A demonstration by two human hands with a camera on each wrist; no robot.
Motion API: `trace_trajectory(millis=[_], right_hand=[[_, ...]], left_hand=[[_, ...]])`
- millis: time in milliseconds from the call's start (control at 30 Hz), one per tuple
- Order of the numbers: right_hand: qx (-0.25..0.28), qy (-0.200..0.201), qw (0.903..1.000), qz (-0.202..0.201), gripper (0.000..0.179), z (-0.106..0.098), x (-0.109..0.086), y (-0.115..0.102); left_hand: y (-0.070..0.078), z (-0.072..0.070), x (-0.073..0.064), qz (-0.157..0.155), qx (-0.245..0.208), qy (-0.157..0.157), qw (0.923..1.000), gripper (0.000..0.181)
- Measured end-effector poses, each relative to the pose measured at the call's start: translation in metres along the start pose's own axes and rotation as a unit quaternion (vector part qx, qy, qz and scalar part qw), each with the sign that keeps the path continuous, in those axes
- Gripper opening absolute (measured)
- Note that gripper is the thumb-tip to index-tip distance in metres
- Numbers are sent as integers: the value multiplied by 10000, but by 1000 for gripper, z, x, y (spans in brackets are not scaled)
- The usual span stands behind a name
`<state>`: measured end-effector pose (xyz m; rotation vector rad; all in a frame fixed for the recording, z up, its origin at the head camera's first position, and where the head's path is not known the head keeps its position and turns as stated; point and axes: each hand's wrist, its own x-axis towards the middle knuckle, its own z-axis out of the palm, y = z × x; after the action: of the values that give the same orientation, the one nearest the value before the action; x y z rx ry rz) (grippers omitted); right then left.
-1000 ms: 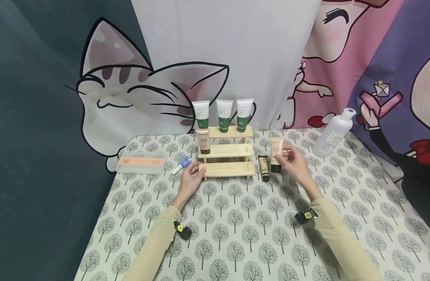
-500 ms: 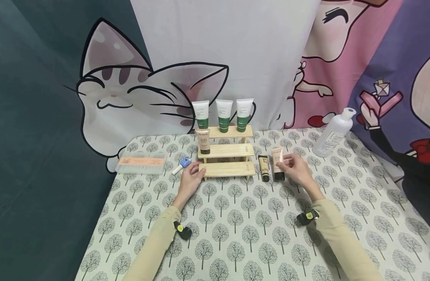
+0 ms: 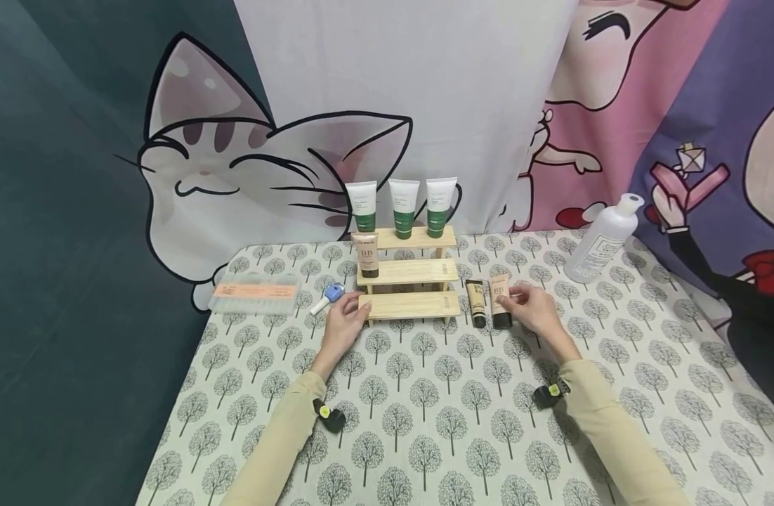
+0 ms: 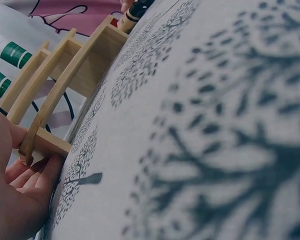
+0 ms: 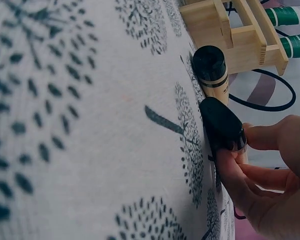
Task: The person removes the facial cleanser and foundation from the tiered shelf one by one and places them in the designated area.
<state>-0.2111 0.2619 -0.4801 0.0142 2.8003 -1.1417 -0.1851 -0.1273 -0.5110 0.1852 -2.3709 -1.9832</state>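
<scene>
My left hand (image 3: 345, 325) grips the left end of the lowest step of a three-tier wooden stand (image 3: 412, 305), thumb on top and fingers beneath, as the left wrist view shows. With my right hand (image 3: 534, 309) I pinch a pale pink BB cream tube (image 3: 499, 289) with a black cap (image 5: 221, 121), low at the tablecloth. Just left of it lies a gold tube (image 3: 475, 301) with a black cap. Another BB cream tube (image 3: 366, 254) stands at the left of the middle step. White-and-green tubes (image 3: 403, 207) line the top step.
A small blue-and-white item (image 3: 327, 298) lies left of the stand, close to my left hand. Farther left is a clear plastic box (image 3: 254, 294) with an orange label. A white bottle (image 3: 602, 242) leans at the back right, near the printed curtain.
My right hand has lowered the BB cream tube toward the tablecloth, beside the gold tube, and the tube has tipped back. The left hand stays on the stand.
</scene>
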Motion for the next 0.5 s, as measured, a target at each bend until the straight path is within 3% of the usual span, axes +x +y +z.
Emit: trace_trajectory(millis=[500], right_hand=[[-589, 644, 9950, -481, 39, -6, -8, -10]], left_hand=[[-1, -1, 0, 30, 64, -16, 10000, 42]])
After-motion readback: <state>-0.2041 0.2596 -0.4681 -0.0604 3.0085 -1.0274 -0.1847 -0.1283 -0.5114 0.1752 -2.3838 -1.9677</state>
